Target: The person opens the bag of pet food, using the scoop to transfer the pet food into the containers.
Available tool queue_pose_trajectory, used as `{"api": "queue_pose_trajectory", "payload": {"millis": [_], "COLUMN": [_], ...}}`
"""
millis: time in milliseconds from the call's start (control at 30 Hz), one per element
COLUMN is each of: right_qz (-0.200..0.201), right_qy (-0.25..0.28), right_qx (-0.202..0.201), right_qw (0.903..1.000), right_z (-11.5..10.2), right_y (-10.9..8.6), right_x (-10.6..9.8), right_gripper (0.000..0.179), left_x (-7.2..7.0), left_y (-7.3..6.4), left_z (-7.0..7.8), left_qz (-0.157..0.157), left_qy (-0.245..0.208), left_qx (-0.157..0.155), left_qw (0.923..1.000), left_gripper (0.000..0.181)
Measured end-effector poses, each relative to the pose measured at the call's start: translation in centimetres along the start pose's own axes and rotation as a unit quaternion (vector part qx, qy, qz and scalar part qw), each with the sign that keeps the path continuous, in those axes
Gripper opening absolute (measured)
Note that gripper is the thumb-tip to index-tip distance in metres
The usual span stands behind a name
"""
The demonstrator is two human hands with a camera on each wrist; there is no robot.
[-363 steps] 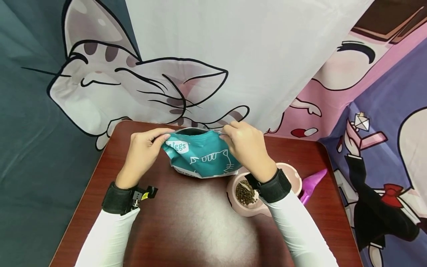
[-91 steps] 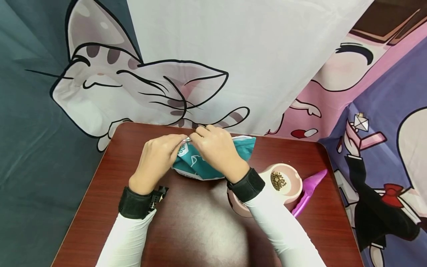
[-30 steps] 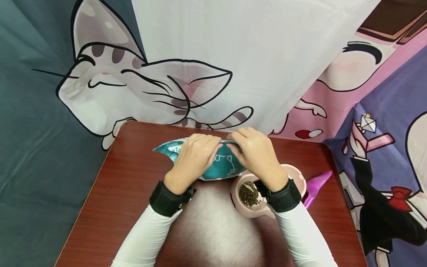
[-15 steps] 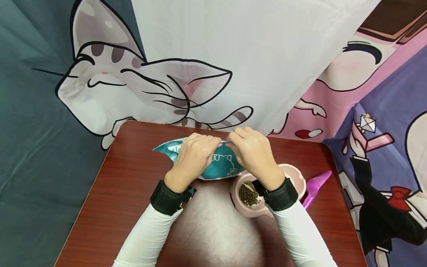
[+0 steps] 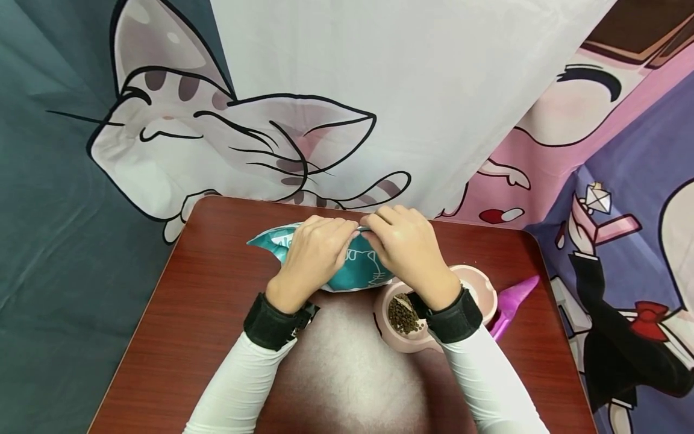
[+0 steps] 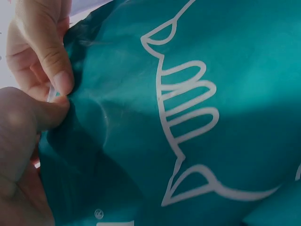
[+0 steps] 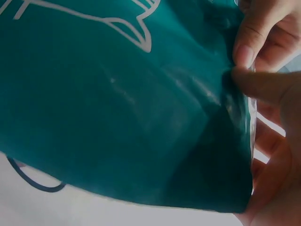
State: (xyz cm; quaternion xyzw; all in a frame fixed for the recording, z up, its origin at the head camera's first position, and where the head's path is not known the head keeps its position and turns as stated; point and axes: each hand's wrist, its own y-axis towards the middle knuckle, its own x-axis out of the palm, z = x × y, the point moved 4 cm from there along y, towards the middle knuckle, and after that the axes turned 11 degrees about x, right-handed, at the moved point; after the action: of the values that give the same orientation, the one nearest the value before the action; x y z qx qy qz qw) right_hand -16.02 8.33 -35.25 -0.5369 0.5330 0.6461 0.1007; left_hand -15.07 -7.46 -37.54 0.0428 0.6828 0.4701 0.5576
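A teal pouch bag [image 5: 355, 271] with a white cat outline stands near the back of the table. My left hand [image 5: 317, 250] pinches its top edge around the middle, thumb in front and fingers behind. Close beside it, my right hand [image 5: 406, 247] pinches the same edge farther right, so the two thumbs nearly meet. In the left wrist view, both thumbs press the bag's rim [image 6: 54, 96]. The right wrist view shows the edge running between thumb and fingers of my right hand [image 7: 277, 127]. The bag's left corner sticks out free, and its mouth looks flat.
A pale pink double bowl [image 5: 387, 331] sits right of the bag, partly under my right wrist, with brown kibble [image 5: 403, 314] in it. A purple scoop-like object [image 5: 512, 301] lies beyond it. Printed cloth [image 5: 434, 90] hangs behind the brown table [image 5: 190, 313].
Twelve seconds ago the bag's mouth gaped between my spread hands. Three seconds ago both hands pinched the rim's left part; they then moved right. Lately my right hand edged slightly left.
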Motion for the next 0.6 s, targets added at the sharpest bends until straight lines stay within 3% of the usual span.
{"api": "queue_pose_trajectory", "payload": {"millis": [600], "right_qz": [0.009], "right_qy": [-0.002], "right_qx": [0.007], "right_qw": [0.9999], "right_z": [-0.6], "right_y": [0.2], "right_x": [0.2], "right_gripper": [0.009], "left_x": [-1.3], "left_y": [-0.9], "left_z": [-0.9], "left_qz": [-0.007], "left_qy": [-0.021], "left_qx": [0.013], "left_qw": [0.9997], "left_gripper": [0.013]}}
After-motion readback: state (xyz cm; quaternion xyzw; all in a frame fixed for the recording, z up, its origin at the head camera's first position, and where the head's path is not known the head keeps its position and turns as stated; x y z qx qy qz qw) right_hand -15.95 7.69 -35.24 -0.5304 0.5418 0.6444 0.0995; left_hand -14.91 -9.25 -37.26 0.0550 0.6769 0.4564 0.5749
